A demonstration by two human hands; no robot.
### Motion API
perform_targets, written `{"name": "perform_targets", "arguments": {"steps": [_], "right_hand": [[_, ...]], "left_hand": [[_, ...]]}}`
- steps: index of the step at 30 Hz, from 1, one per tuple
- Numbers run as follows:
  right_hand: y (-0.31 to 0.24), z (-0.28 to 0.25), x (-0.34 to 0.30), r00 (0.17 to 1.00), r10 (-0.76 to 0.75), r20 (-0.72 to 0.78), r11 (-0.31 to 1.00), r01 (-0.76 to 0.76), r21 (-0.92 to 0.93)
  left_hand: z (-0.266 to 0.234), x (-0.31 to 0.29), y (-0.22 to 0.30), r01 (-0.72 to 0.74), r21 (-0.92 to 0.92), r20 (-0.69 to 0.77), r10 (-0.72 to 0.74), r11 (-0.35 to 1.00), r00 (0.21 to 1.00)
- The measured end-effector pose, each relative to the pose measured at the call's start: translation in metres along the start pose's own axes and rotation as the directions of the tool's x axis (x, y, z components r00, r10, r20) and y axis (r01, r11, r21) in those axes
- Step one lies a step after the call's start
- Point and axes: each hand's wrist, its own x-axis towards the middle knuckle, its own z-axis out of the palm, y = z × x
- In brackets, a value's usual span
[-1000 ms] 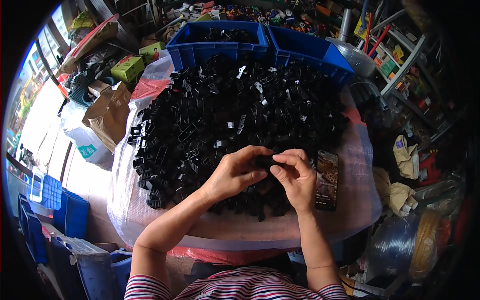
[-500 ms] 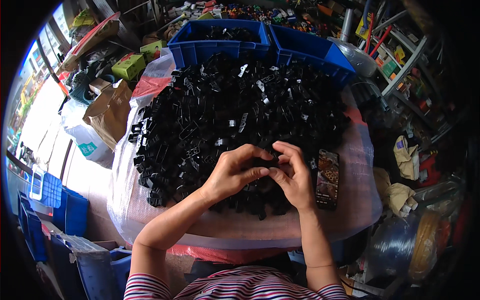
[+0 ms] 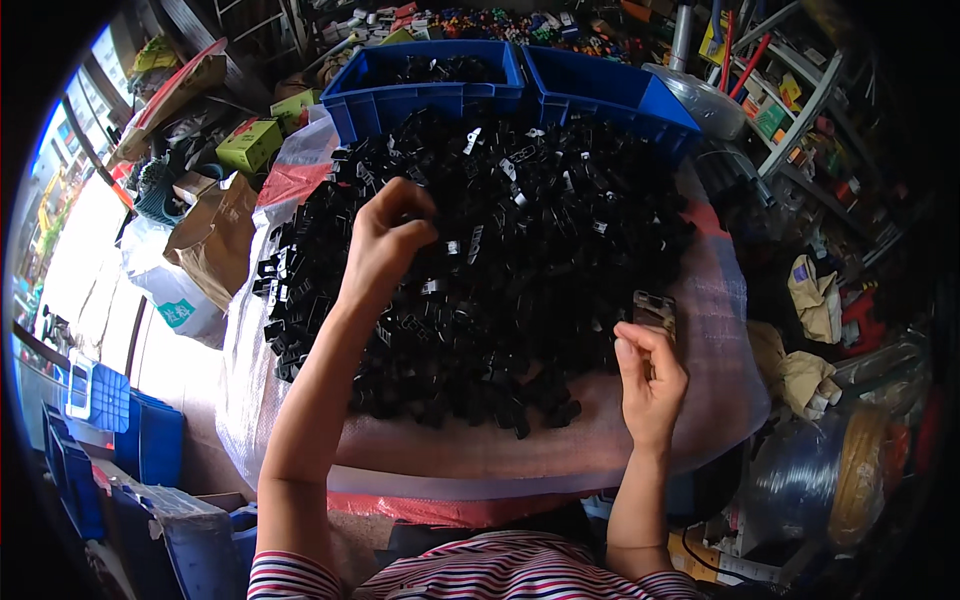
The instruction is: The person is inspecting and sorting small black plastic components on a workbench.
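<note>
A broad heap of small black plastic parts (image 3: 470,310), several with silvery metal pieces, covers the middle of the table. Over the heap's left side is my left hand (image 3: 392,235), its fingers curled in. Whatever lies in that hand, if anything, is lost against the black parts. At the heap's right edge my right hand (image 3: 652,385) is closed, thumb and forefinger together; I cannot make out anything between them. It partly covers a phone (image 3: 655,308) lying on the table.
Two blue bins stand at the heap's far side: the left bin (image 3: 425,103) contains black parts, the right bin (image 3: 610,112) stands beside it. Pale woven sheeting (image 3: 715,400) covers the table. Bags and a paper sack (image 3: 215,240) are at left, a wire spool (image 3: 850,480) at right.
My hands were together over the front of the heap and have parted. The left moved away and leftward; the right moved right and nearer, in front of the phone.
</note>
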Motion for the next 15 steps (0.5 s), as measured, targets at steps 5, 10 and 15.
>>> {"name": "perform_targets", "arguments": {"steps": [5,10,15], "right_hand": [[-0.001,-0.014,-0.040,0.998,-0.002,0.059,0.997,0.006,-0.073],[0.001,-0.016,-0.049,0.999,0.006,0.039,0.992,-0.001,-0.123],[-0.002,-0.004,-0.047,0.928,0.008,0.373,0.980,0.067,-0.189]], "left_hand": [[0.021,0.009,-0.016,-0.333,0.808,0.275,0.189,0.487,0.943],[0.014,0.002,-0.027,-0.422,0.825,0.377,0.190,0.377,0.907],[-0.001,-0.005,-0.018,-0.341,0.730,0.254,0.229,0.592,0.940]]}}
